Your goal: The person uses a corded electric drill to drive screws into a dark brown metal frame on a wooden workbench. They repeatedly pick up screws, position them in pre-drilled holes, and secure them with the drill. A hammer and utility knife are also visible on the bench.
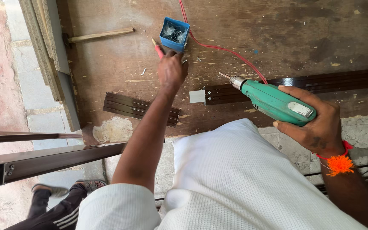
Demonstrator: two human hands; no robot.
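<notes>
Right now, one hand reaches for a box of screws while the other grips a drill over a worn wooden counter (303, 38).

Near the upper middle of the frame, the left hand (172, 70) stretches out with fingers curled at the edge of a small blue box (174, 33) filled with dark screws; whether it has pinched anything I cannot tell. Just left of that hand lies a red-handled tool (158, 49). At the right, the right hand (316, 123) is clenched around a green power drill (273, 102), bit pointing left above a long dark brown metal strip (320, 83). A red cord (218, 47) runs from the drill up past the box. A shorter brown strip (141, 109) lies left of centre.
</notes>
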